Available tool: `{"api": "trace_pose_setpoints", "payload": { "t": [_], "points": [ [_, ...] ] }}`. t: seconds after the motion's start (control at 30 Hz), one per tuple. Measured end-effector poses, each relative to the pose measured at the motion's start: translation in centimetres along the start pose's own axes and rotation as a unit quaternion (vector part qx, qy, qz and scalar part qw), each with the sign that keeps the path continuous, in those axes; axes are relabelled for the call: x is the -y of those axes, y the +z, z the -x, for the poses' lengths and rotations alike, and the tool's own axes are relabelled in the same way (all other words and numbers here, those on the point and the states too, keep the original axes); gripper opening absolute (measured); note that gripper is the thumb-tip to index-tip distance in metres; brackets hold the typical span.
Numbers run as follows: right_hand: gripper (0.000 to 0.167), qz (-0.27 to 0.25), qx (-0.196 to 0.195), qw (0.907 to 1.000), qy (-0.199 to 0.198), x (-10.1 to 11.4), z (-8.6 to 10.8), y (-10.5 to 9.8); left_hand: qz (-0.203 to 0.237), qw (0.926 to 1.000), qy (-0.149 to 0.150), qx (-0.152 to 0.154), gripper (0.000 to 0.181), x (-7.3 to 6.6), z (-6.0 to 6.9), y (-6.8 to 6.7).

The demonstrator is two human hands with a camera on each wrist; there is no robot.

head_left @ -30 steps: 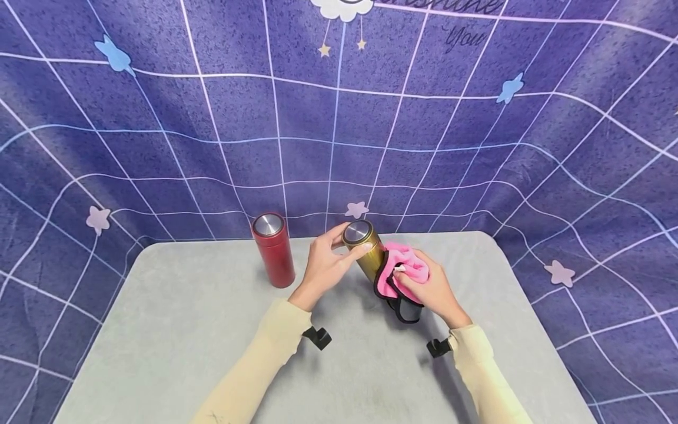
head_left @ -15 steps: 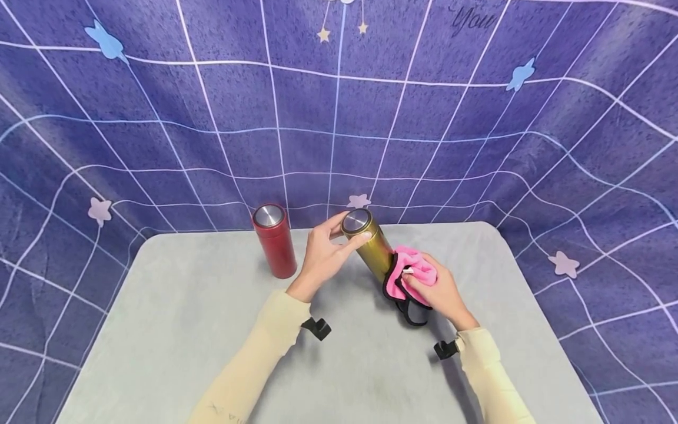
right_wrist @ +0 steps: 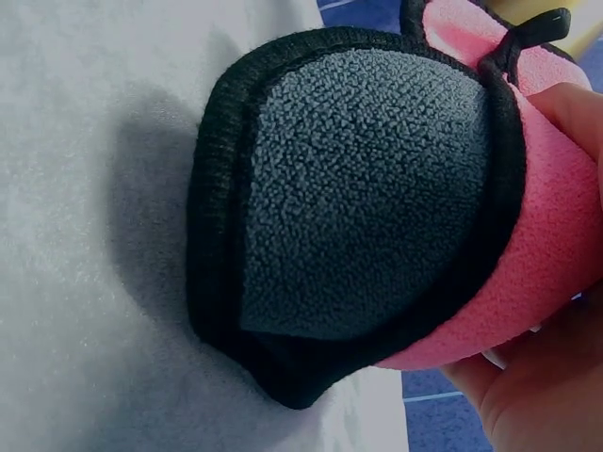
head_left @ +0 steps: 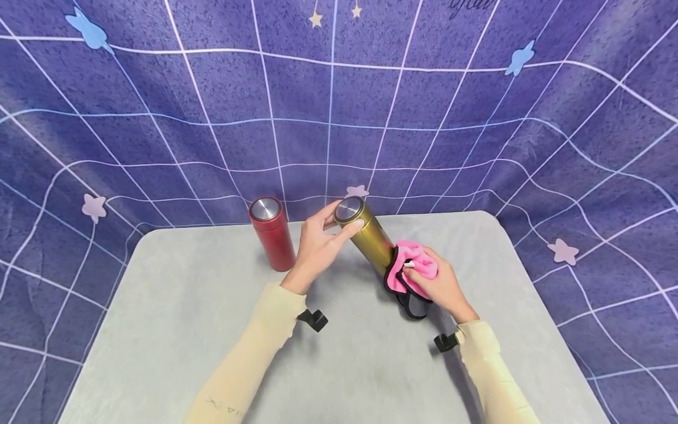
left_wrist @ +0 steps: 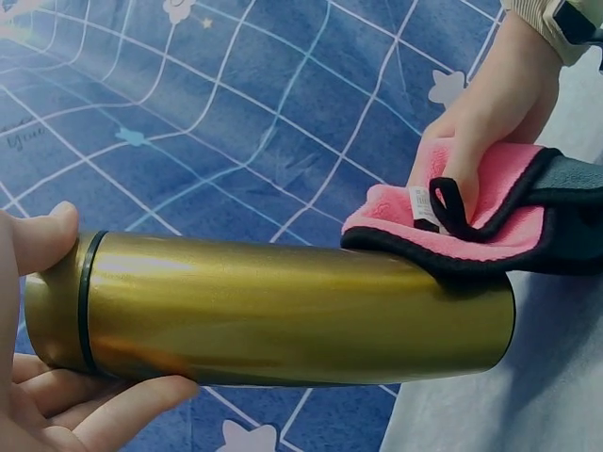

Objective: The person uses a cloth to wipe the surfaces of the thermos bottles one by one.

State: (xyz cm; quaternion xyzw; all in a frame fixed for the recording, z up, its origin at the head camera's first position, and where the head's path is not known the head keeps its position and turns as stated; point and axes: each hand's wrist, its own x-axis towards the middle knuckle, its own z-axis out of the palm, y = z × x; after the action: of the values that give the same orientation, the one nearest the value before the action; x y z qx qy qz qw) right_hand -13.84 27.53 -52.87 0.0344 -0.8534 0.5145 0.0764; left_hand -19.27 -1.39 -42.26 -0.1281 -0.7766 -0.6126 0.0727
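Observation:
A gold bottle (head_left: 372, 242) with a steel-topped lid leans, its lid end up and to the left, gripped near the lid by the left hand (head_left: 319, 244). In the left wrist view the thumb is on one side of the gold bottle (left_wrist: 283, 311) and the fingers on the other. The right hand (head_left: 444, 287) holds a bunched pink cloth (head_left: 422, 262) with black edging against the bottle's lower end. Its grey reverse side (right_wrist: 367, 188) fills much of the right wrist view.
A red bottle (head_left: 274, 241) stands upright left of the left hand. The grey tabletop (head_left: 175, 318) ends at a purple-blue curtain (head_left: 222, 141) with grid lines and stars. A black wrist mount sits at each cuff.
The camera view has tilted downward. The gold bottle leans more, with more of its body showing, and the cloth has moved from its middle toward its lower end.

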Motion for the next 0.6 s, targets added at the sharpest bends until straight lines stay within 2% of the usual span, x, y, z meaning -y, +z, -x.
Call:
{"api": "trace_pose_setpoints", "payload": {
  "t": [0.27, 0.6],
  "points": [
    [0.044, 0.004, -0.001, 1.0, 0.006, 0.23, 0.26, -0.04, -0.006, 1.0, -0.001, -0.003, 0.061, -0.02, 0.06, -0.17],
    [0.048, -0.002, -0.012, 0.9999, 0.0, 1.01, 0.34, 0.4, -0.007, 1.0, 0.003, -0.001, 0.062, 0.04, 0.21, -0.18]
  ]
}}
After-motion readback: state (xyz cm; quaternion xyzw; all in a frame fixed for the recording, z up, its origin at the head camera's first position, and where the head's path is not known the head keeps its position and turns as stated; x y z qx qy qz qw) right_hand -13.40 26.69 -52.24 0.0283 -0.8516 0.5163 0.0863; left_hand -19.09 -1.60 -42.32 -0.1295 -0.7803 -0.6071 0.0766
